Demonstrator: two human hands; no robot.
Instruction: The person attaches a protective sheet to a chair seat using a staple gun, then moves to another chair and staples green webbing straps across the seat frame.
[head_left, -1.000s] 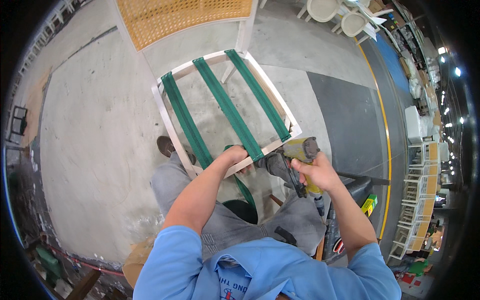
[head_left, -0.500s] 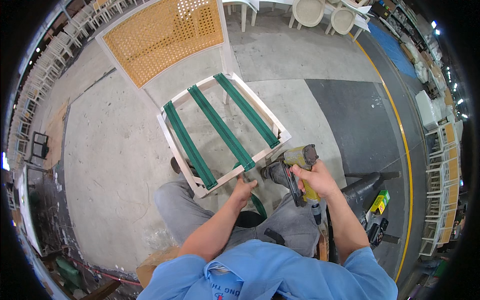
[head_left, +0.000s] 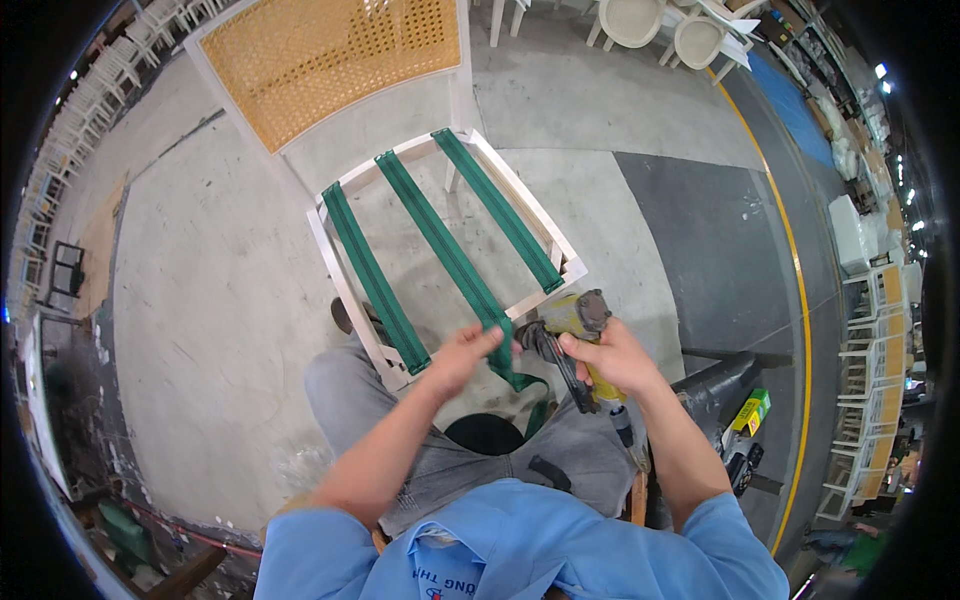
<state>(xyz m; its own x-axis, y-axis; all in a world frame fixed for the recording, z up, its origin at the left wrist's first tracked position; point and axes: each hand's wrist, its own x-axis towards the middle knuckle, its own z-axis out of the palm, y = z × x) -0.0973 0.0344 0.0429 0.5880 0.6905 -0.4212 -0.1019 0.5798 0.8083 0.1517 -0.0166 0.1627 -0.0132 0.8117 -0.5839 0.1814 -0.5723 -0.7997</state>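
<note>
A pale wooden chair frame [head_left: 527,198] stands before me, its woven cane back [head_left: 335,65] on the far side. Three green webbing straps [head_left: 432,228] run across the open seat from back to front. At the front rail my left hand [head_left: 460,360] pinches the middle strap, whose loose tail [head_left: 513,372] hangs toward my lap. My right hand [head_left: 618,358] grips a yellow staple gun [head_left: 577,316] by its handle, beside the front right corner of the seat. An air hose fitting shows at the bottom of its handle.
A green and yellow box [head_left: 750,411] lies at my right near a dark stand. Rows of pale chairs [head_left: 868,390] line the right side, with more chairs [head_left: 105,75] at far left. A yellow line [head_left: 808,330] runs along the floor at right.
My left hand has come up from below the front rail, bringing the strap's tail over it. My right hand has moved the staple gun slightly left, closer to the strap.
</note>
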